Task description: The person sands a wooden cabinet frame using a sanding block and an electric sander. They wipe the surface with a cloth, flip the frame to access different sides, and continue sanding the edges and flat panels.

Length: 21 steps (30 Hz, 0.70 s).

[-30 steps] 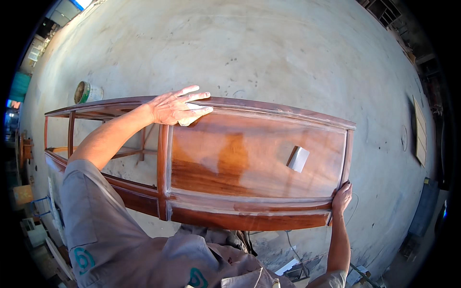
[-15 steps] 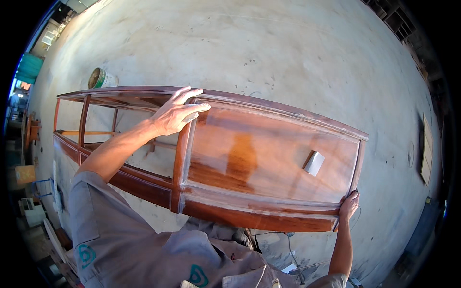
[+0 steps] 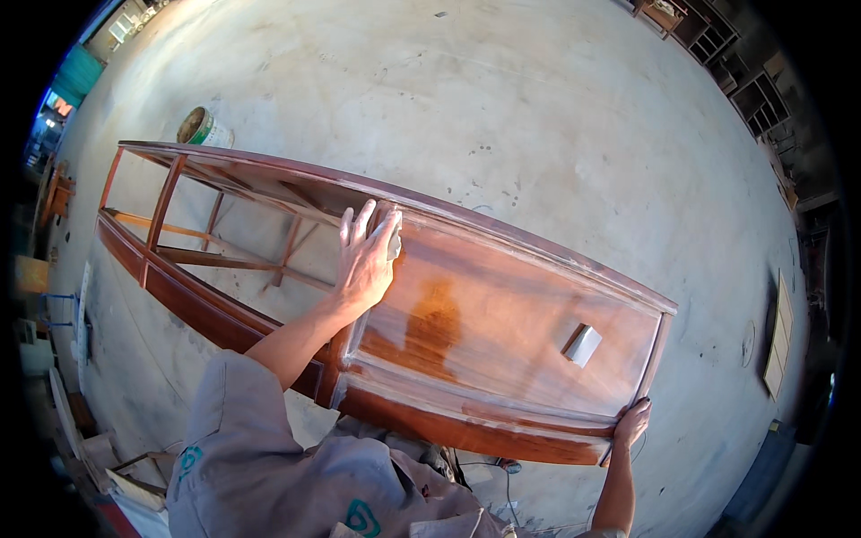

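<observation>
— On my feed the cabinet point(image 3: 395, 309) slants more steeply than half a second ago, and my left hand point(image 3: 366, 264) has turned: its fingers reached toward two o'clock, now they point to twelve.
— Largest first, then?
— The cabinet runs from ten o'clock to four. Its panel point(image 3: 516, 314) fills the four o'clock half, bordered by the post point(image 3: 332, 377). The bucket point(image 3: 206, 128) stands beyond, at ten.
— Smaller things?
— Left hand, at nine: fingers parted, thumb side pressing at the post's upper end. Right hand point(image 3: 633, 420), at four: curled round the cabinet's end, fingertips partly hidden from me. The block point(image 3: 583, 346) lies on the panel, touched by neither. Smallest, a pale pad point(image 3: 395, 247), apparently pinched under my left thumb side.
— How would I work that pad well?
— I'd keep it flat, press evenly, follow the post's length and ease off at the panel's edge. I'd brace with the right hand, keeping clear of the block.
</observation>
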Tool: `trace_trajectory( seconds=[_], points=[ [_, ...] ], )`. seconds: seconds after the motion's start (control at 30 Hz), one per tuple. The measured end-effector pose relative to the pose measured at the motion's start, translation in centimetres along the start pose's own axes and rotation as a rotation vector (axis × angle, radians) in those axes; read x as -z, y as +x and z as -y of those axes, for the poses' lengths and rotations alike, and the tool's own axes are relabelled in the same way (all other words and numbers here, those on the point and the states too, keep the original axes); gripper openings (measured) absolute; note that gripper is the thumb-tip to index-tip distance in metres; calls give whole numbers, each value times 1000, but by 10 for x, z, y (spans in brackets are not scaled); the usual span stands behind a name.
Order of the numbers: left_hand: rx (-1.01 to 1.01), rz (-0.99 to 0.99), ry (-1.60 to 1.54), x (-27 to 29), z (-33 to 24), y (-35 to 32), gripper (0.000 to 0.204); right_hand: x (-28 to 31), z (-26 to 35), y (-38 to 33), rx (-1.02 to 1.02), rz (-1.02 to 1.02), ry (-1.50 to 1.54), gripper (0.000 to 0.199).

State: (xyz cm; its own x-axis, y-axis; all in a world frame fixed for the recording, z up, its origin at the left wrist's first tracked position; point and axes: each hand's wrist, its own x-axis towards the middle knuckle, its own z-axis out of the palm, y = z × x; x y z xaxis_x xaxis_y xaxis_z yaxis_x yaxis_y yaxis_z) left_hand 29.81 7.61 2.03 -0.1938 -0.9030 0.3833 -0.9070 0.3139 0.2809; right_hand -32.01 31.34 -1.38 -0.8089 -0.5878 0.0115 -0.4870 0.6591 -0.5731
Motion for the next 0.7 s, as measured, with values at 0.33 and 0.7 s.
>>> trace_trajectory(
  seconds=[0.33,0.7],
  points=[
    [-398,97,-223,9,41,47,52,0,-3,4,3,1,1,50],
    [-570,362,-322,18,67,84,52,-3,-2,4,59,-35,-39,52]
  ],
)
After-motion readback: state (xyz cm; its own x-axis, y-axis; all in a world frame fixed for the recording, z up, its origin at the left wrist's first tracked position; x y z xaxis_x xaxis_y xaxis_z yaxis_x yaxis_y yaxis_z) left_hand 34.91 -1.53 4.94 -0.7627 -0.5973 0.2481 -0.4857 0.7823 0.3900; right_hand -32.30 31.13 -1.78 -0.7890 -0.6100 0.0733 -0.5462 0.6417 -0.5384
